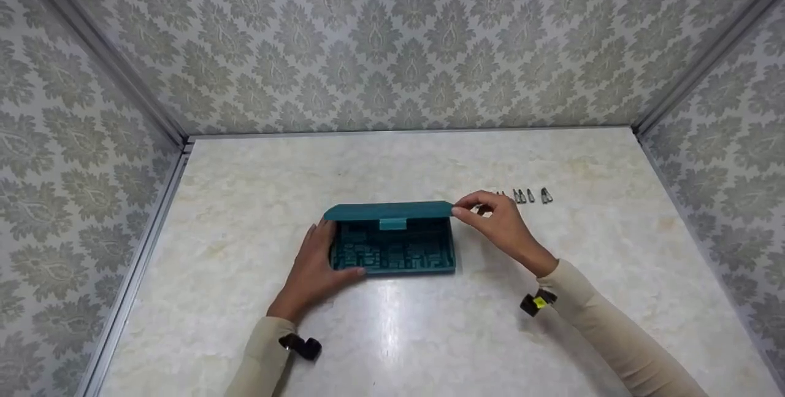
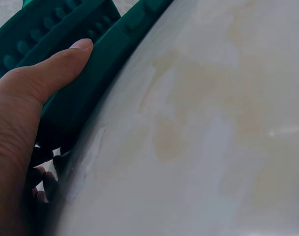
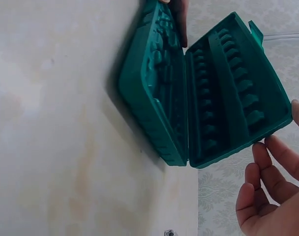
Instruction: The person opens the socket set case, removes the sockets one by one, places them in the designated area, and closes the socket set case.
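Observation:
A teal green plastic case (image 1: pixel 417 271) lies on the table with its lid (image 1: pixel 387 210) raised partway. Moulded slots line the base and I make out no loose pieces in them. My left hand (image 1: pixel 316 268) grips the left end of the base, its thumb on the front rim; the other fingers are partly hidden behind the case. With thumb and fingertips my right hand (image 1: pixel 503 225) pinches the lid's right corner. In the right wrist view, rows of moulded bumps show inside the lid (image 3: pixel 228 93), and a latch tab (image 3: pixel 256 33) sticks out from its edge.
Several small metal pieces (image 1: pixel 530 196) lie in a row on the table right of the case, some partly hidden behind my right hand. The marbled tabletop (image 1: pixel 245 188) ends at patterned walls (image 1: pixel 405 41) at the back and both sides.

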`<state>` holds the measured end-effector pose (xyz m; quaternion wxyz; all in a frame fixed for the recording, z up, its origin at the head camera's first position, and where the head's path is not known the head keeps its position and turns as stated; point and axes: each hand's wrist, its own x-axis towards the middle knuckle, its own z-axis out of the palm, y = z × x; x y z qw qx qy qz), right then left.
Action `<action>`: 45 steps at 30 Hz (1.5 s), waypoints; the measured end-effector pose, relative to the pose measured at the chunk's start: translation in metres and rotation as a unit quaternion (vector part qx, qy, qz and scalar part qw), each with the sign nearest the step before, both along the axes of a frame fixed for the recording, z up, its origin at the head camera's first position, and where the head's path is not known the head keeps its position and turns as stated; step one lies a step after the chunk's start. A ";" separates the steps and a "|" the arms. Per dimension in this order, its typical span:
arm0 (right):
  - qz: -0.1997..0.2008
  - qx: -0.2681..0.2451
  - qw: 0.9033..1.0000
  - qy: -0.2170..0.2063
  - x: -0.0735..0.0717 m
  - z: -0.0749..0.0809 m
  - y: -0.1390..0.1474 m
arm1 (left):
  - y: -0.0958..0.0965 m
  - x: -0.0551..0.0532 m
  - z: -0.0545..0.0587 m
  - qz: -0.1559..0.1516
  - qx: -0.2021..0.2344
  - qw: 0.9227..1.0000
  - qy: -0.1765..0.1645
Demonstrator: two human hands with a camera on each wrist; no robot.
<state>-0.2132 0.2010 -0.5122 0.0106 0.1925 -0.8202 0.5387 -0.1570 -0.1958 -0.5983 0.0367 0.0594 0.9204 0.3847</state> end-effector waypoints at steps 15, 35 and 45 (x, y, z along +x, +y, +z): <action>-0.014 0.026 0.998 -0.048 0.031 -0.023 0.002 | -0.003 -0.002 -0.002 -0.004 0.026 1.000 0.003; -0.014 0.003 0.999 -0.029 0.038 -0.033 0.004 | -0.010 0.012 0.047 0.001 0.207 0.974 -0.089; -0.004 0.005 0.999 -0.035 0.039 -0.036 0.003 | -0.010 0.009 0.048 -0.005 0.223 0.969 -0.106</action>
